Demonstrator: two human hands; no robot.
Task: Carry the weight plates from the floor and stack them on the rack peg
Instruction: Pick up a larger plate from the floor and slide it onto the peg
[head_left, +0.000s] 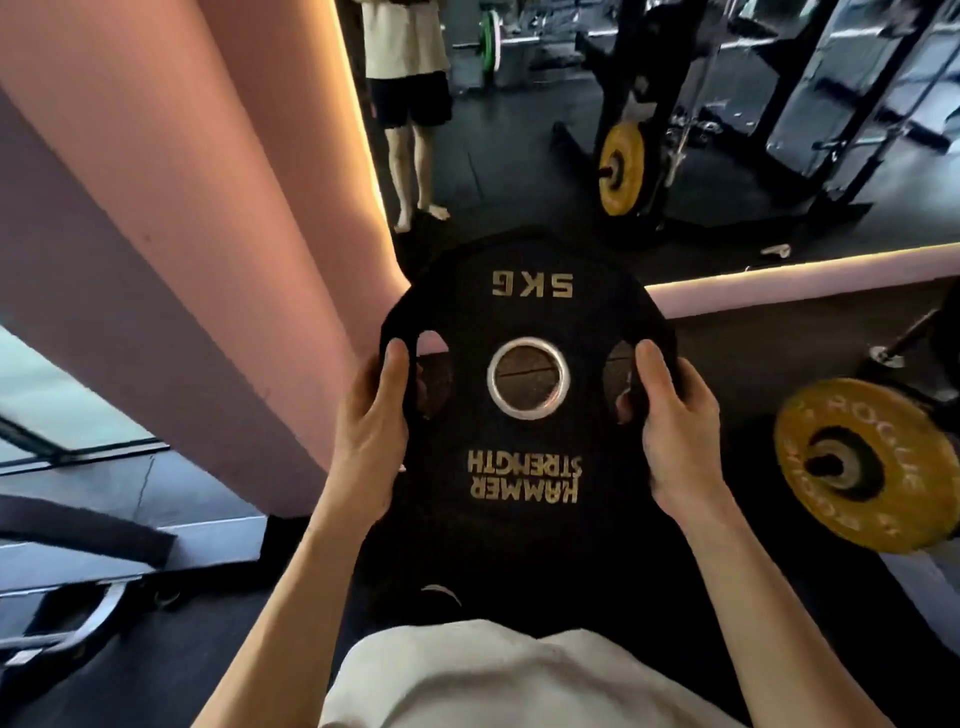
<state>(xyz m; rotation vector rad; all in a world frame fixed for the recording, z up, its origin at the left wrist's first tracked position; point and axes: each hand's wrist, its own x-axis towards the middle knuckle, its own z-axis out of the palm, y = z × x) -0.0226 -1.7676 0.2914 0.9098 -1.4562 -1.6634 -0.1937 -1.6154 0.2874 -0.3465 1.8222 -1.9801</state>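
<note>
Step in hand, by my read: carrying one plate (527, 384) toward the rack; not yet at a peg.

Doing it well:
- Keep both grips in the side cut-outs, thumbs on top face, elbows in. Plate is marked 5KG, so light, but the rubbery face could slip if held by the rim only.
- Turn plate upright before the peg; line the steel centre ring (528, 378) w/ the peg end, then slide on. Don't let go until the ring is seated.
- Watch feet and the yellow plate (865, 465) low at right; it sits on a bar sleeve, close to the walking line.
- Which peg is meant: can't tell. A rack (737, 104) w/ another yellow disc shows in the mirror ahead.

Where the plate is vs hands:
- Plate held off the floor, roughly flat, face up, in front of torso, between both hands. Text reads upside-down from here.
- L hand (371, 415) grips left edge: thumb over top, fingers curled under and showing through left cut-out.
- R hand (675, 415) grips right edge the same way, fingertips visible through right cut-out.
- Hands sit opposite each other across the centre ring, level w/ it.

Around: pink wall at left, mirror ahead, dark floor below.
</note>
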